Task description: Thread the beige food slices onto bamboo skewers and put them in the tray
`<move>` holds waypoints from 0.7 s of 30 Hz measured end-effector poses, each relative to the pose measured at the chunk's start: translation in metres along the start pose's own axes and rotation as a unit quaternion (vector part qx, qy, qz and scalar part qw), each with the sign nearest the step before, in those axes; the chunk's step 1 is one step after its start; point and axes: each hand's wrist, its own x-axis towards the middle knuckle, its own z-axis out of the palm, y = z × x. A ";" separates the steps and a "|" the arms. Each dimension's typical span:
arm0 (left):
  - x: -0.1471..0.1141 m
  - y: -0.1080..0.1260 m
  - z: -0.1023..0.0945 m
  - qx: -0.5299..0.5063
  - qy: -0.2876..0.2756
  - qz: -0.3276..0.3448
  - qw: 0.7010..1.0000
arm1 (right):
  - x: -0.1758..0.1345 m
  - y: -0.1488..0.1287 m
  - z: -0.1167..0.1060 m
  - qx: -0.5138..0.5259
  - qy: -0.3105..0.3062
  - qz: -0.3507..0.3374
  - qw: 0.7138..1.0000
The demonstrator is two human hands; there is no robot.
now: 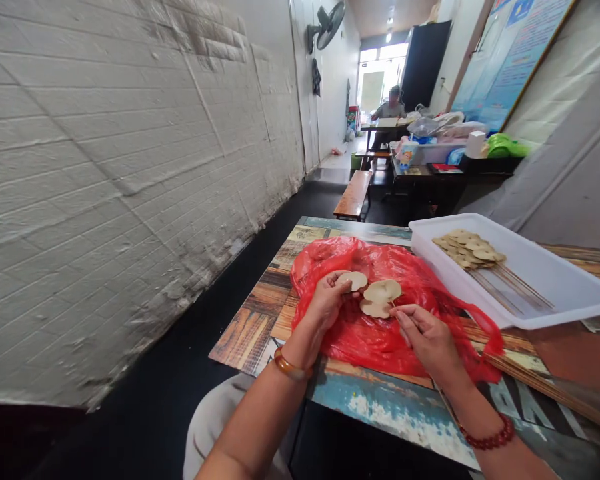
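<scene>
Over the patchwork tabletop [253, 327], from the head view, I've got both hands at work above a crumpled red plastic bag [345, 343]. The left hand [330, 293] has a pale disc [354, 282] pinched by its edge, thumb on top, fingers curled beneath. And over on the right hand [420, 325], thumb and fingertips are closed on a thin stick [393, 303], right beside two more flat pieces [383, 291], one overlapping the other, which look threaded on it. Whether the left disc touches them, I can't tell from up here.

Careful work, this! I'd judge the pinch near the point about right, since a short free end should bend less. I'd want each disc supported flat, the stick going through in line and no sideways twist, because thin pieces like these could tear or fold.

Off to the right, the white tray [577, 303] holds a heap of skewered pieces [467, 248], sticks all pointing nearly one way: a tidy pattern worth matching. Just outside it lies a bundle of sticks [545, 383], within easy reach.
</scene>
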 end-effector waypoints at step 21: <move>-0.002 -0.003 0.003 -0.007 0.026 0.034 0.999 | 0.000 0.011 0.012 -0.162 -0.054 -0.080 0.982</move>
